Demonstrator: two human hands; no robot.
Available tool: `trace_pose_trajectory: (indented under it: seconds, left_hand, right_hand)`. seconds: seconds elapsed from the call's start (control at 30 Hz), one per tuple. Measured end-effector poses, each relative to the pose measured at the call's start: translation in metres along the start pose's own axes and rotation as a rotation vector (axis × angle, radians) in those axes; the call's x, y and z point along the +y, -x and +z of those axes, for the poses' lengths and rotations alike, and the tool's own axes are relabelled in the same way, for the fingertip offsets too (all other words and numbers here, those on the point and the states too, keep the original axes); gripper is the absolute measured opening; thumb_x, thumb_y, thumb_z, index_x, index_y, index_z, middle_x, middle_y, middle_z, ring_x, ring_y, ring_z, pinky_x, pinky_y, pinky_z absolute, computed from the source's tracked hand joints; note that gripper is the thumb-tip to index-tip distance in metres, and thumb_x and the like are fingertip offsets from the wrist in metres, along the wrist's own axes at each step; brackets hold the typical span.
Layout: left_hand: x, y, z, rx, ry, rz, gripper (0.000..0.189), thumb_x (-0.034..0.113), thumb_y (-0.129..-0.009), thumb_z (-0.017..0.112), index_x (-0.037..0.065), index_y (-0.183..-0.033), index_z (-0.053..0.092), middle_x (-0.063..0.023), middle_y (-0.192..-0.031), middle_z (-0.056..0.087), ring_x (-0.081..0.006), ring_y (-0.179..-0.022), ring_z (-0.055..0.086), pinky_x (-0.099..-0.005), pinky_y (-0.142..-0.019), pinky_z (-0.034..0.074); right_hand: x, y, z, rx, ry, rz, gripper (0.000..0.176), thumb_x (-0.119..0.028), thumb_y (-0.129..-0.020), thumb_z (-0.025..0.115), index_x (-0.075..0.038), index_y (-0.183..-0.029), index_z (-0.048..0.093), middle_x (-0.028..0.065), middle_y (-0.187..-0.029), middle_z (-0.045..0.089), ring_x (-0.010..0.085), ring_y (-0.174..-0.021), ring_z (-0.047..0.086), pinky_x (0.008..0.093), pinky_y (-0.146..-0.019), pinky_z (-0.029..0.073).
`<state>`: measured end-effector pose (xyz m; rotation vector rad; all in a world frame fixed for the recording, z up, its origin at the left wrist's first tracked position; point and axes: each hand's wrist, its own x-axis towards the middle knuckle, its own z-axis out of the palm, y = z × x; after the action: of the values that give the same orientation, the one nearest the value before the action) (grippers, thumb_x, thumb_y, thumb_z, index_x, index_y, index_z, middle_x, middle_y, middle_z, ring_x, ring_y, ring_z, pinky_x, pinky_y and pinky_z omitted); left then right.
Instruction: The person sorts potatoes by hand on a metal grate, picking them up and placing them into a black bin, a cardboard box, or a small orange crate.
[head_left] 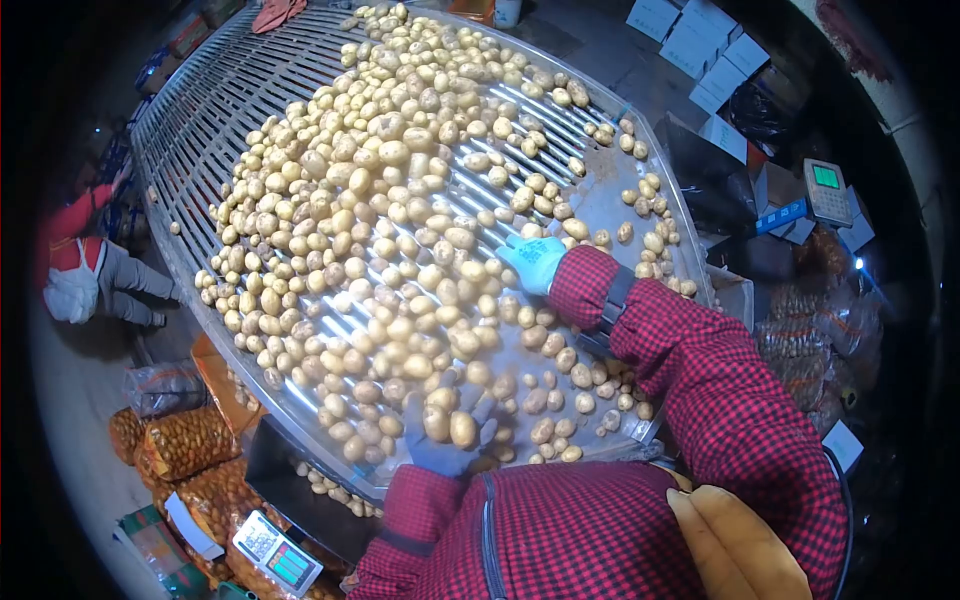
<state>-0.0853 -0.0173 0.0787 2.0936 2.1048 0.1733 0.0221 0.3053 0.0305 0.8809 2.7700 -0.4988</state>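
Observation:
Many potatoes (pixel 345 175) lie heaped over a sloping metal sorting table (pixel 205 100) with slatted bars. My left hand (pixel 440 455), in a grey-blue glove, is at the near end of the table close to my body. Its fingers curl around a couple of potatoes (pixel 462 429), which rest in the palm. Farther up, my right hand (pixel 537 263) wears a light blue glove and reaches over the bars at the heap's right side. Its fingers stretch out to the left, beside loose potatoes (pixel 575 228), with nothing visible in them.
Filled net sacks (pixel 190 443) and a digital scale display (pixel 280 560) stand at lower left. Another display (pixel 828 190) is at right, near bagged potatoes (pixel 795 345). White boxes (pixel 700 40) are stacked behind. A person in red (pixel 80 250) stands beyond the table's left side.

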Motion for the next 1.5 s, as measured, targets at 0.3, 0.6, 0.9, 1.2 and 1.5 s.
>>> trace_pose_trajectory:
  seconds: [0.3, 0.6, 0.9, 1.2, 1.5]
  left_hand:
    - [-0.004, -0.042, 0.026, -0.072, 0.040, 0.043, 0.064, 0.052, -0.094, 0.051, 0.020, -0.148, 0.040, -0.0065, -0.156, 0.033, -0.0231, -0.143, 0.032, -0.0521, -0.110, 0.032]
    - [-0.019, -0.054, 0.032, -0.048, 0.846, -0.208, 0.063, 0.040, -0.098, 0.054, 0.008, -0.149, 0.034, -0.0121, -0.147, 0.043, -0.0241, -0.136, 0.041, -0.0357, -0.109, 0.041]
    - [-0.020, -0.059, 0.006, -0.054, 2.947, -0.826, 0.065, 0.047, -0.101, 0.044, 0.007, -0.150, 0.033, -0.0174, -0.147, 0.042, -0.0307, -0.134, 0.043, -0.0446, -0.109, 0.041]
    - [-0.025, -0.091, 0.019, -0.125, 2.863, -0.353, 0.073, 0.060, -0.098, 0.032, 0.006, -0.148, 0.035, -0.0168, -0.151, 0.038, -0.0321, -0.137, 0.039, -0.0494, -0.113, 0.032]
    - [-0.034, -0.054, 0.030, 0.061, 2.554, -0.800, 0.060, 0.048, -0.103, 0.034, 0.004, -0.143, 0.039, -0.0194, -0.141, 0.048, -0.0338, -0.126, 0.050, -0.0468, -0.103, 0.045]
  right_hand:
    - [-0.028, 0.069, -0.008, 0.182, -1.008, 0.062, 0.030, -0.027, -0.090, 0.068, -0.013, -0.116, 0.067, 0.0122, -0.105, 0.071, 0.0234, -0.097, 0.068, 0.0347, -0.088, 0.053]
    - [0.052, -0.039, -0.035, 0.502, 0.048, -0.039, 0.034, -0.031, -0.091, 0.059, -0.017, -0.123, 0.061, 0.0100, -0.124, 0.062, 0.0279, -0.116, 0.058, 0.0453, -0.093, 0.048]
    - [0.064, -0.045, -0.039, 0.303, -0.112, 0.085, 0.033, -0.027, -0.083, 0.070, -0.014, -0.113, 0.067, 0.0121, -0.098, 0.071, 0.0319, -0.093, 0.069, 0.0444, -0.084, 0.055]
    - [-0.003, 0.004, -0.031, -0.051, -1.455, 0.007, 0.031, -0.018, -0.099, 0.058, -0.002, -0.125, 0.063, 0.0067, -0.113, 0.071, 0.0122, -0.101, 0.065, 0.0280, -0.089, 0.053]
    - [0.038, -0.132, -0.024, 0.395, 0.014, 0.259, 0.034, -0.023, -0.088, 0.058, -0.016, -0.121, 0.062, 0.0165, -0.118, 0.062, 0.0332, -0.103, 0.066, 0.0506, -0.082, 0.051]
